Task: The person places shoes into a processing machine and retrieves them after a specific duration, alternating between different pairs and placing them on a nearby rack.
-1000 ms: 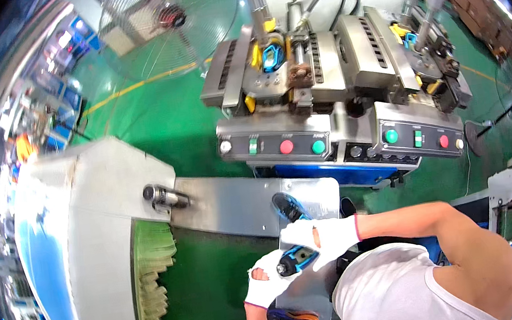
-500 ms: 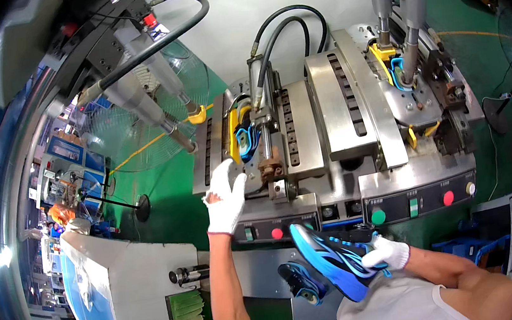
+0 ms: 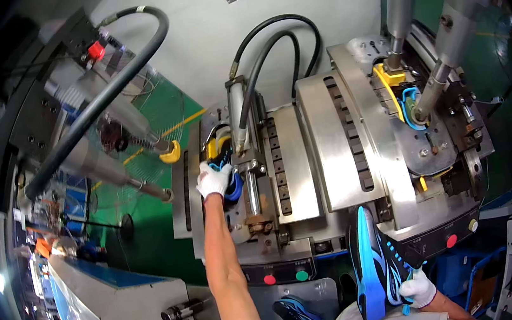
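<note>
My left hand (image 3: 212,180), in a white glove, is closed around a dark shoe with blue parts (image 3: 232,187) at the left station of the metal press. The hand covers much of that shoe, which lies beside a yellow pad (image 3: 220,146). At the lower right my gloved right hand (image 3: 417,288) grips a black-and-blue sneaker (image 3: 368,268) near its heel. This sneaker is tipped on its side, toe pointing away from me and bright blue sole facing left. A similar black-and-blue shoe (image 3: 297,316) rests on the grey metal plate (image 3: 325,293) between my arms.
At the right station, a press rod (image 3: 431,100) bears down beside a blue-rimmed part (image 3: 408,109) and a yellow pad (image 3: 388,76). Rods on the left end in a yellow foot (image 3: 170,152). Black hoses (image 3: 300,58) arch behind. Buttons line the front panel (image 3: 287,271).
My left hand has moved forward into the left station and closed on the shoe there. My right hand has shifted right and down, turning its sneaker toe-forward. The view has shifted.
</note>
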Action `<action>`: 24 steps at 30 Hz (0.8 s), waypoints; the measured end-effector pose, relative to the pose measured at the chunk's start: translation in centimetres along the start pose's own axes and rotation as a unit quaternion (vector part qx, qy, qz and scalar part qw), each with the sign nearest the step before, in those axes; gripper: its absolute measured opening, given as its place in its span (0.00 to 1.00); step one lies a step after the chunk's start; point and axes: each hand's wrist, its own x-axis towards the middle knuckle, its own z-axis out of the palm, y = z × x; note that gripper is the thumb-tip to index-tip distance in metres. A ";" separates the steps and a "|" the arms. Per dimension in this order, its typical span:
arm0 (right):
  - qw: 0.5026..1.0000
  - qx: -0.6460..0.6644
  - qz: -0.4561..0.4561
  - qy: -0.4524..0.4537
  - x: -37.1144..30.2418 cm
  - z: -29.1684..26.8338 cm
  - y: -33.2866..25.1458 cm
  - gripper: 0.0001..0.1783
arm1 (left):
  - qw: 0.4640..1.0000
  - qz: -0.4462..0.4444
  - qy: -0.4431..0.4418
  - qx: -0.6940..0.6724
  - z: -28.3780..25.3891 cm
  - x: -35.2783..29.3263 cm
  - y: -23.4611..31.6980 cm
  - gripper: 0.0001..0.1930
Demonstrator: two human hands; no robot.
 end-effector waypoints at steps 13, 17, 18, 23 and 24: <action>0.991 -0.077 0.037 -0.102 21.4 18.5 7.2 0.17 | 0.935 -0.047 0.140 -0.324 -18.5 -33.5 -14.7 0.38; 0.990 -0.101 0.065 -0.068 37.5 22.0 11.5 0.11 | 0.934 -0.235 0.108 -0.246 -14.5 -46.3 -20.3 0.38; 0.989 -0.126 0.068 -0.040 40.4 22.5 11.9 0.11 | 0.918 -0.307 0.084 -0.236 -12.4 -49.3 -21.6 0.37; 0.873 -0.469 -0.042 0.123 52.9 17.0 11.8 0.08 | 0.890 -0.435 0.015 -0.139 -6.3 -60.6 -24.8 0.38; 0.624 -0.714 -0.220 0.230 56.4 13.0 10.2 0.14 | 0.888 -0.435 0.004 -0.149 -3.9 -61.2 -24.8 0.38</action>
